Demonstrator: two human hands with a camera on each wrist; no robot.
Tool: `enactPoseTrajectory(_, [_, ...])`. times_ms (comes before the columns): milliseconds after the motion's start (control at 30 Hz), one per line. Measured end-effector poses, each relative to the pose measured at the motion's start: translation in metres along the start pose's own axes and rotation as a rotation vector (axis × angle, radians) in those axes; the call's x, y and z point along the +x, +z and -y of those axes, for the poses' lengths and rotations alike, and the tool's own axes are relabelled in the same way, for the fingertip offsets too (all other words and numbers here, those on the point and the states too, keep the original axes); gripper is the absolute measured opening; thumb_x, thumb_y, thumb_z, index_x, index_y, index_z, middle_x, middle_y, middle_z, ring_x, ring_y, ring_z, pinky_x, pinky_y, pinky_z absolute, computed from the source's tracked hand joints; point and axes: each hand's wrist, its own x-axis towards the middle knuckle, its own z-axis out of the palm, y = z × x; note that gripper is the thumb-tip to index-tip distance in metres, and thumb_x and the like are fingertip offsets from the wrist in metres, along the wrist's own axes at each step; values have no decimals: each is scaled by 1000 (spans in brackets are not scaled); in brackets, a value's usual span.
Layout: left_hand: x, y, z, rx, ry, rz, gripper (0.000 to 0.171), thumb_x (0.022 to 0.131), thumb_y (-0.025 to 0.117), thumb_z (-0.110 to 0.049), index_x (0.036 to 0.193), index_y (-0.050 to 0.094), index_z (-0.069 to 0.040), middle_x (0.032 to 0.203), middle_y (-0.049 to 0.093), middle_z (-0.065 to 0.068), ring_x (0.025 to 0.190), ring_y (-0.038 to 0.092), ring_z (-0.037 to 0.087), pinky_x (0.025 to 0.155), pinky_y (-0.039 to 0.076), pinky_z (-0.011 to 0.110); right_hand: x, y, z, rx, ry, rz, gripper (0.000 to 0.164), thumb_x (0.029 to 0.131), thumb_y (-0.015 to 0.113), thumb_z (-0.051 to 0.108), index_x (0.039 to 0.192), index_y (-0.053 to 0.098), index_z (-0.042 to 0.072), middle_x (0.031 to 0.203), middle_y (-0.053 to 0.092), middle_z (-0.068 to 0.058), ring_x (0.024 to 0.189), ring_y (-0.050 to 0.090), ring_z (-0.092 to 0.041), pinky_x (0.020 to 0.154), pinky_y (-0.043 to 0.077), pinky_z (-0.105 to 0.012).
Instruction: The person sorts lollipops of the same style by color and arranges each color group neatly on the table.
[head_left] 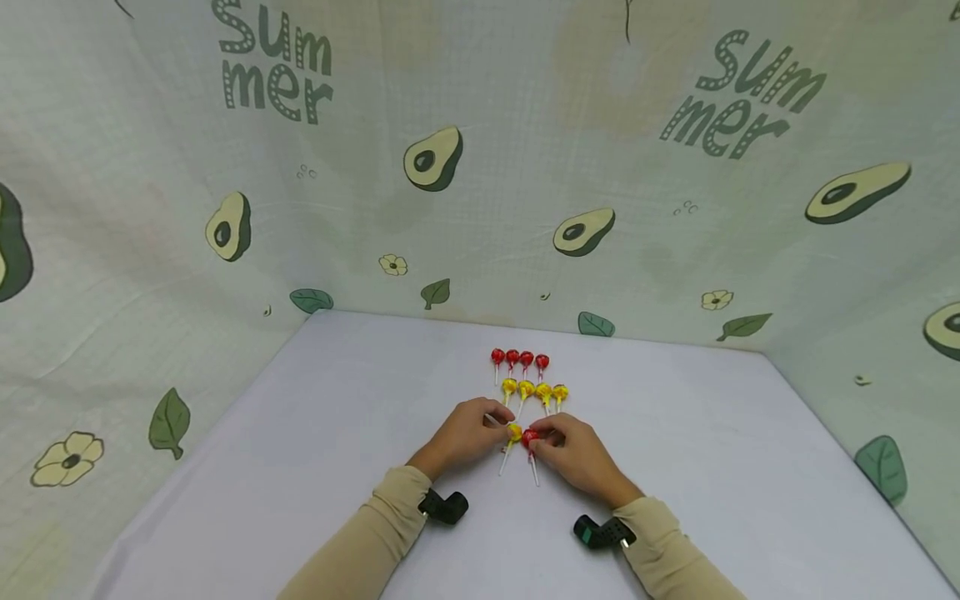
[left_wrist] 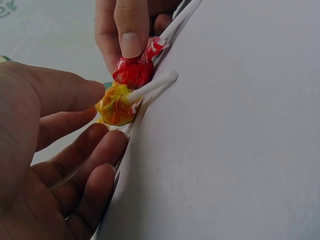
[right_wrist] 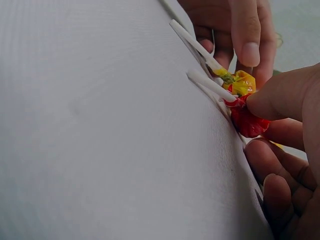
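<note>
Two wrapped lollipops lie side by side on the white table, heads away from me and sticks toward me. My left hand (head_left: 468, 432) is at the yellow lollipop (left_wrist: 116, 106), its thumb and index finger pinching the head from the left; the other fingers curl loosely below. From the right, my right hand (head_left: 576, 450) pinches the red lollipop (right_wrist: 249, 121) between thumb and fingers, close to where the wrapper meets the stick. In the left wrist view the two heads touch or nearly touch. Fingers partly hide both heads in the head view.
Just beyond the hands runs a row of several yellow lollipops (head_left: 527, 389), their sticks partly behind the fingers. Farther back is a row of several red lollipops (head_left: 513, 357). A printed cloth (head_left: 495, 275) hangs behind the white table (head_left: 337, 392).
</note>
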Motion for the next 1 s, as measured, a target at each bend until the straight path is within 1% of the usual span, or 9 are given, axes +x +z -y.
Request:
enactPoseTrajectory(133, [-1,0,1,0,9,1,13,90,75,-21,102,73,-18,102,67,-6,86,61,9,76,50,31,1,0,0,-1,-6,-8,17,89,77,18,106,73,15,93,64,8,80,58,-8,71,48,-28])
enactPoseTrajectory(333, [-2,1,2,-2,41,-1,14,90,75,-20,104,74,-16,106,66,-4,89,63,10,76,52,30,2,0,0,-6,-10,-7,17,89,76,17,106,73,15,93,64,8,80,58,-8,71,48,-28])
enactPoseTrajectory(533, [-3,3,2,-16,15,13,15,91,74,-19,105,73,-16,105,67,-5,88,63,9,76,52,30,0,1,0,-12,13,-12,17,89,77,17,105,72,14,91,63,8,79,57,-8,71,48,-28])
enactPoseTrajectory(767, [-3,6,3,-14,8,19,15,91,74,-19,106,73,-16,102,67,-8,87,63,6,76,52,28,-2,1,0,6,26,-15,16,88,77,17,103,72,14,89,64,8,79,58,-8,72,48,-28])
enactPoseTrajectory(1000, [-3,5,3,-9,33,1,15,90,75,-18,104,73,-16,98,67,-8,84,62,6,73,51,28,0,0,2,18,20,-5,15,87,77,14,101,70,14,88,64,8,79,59,-10,72,48,-28])
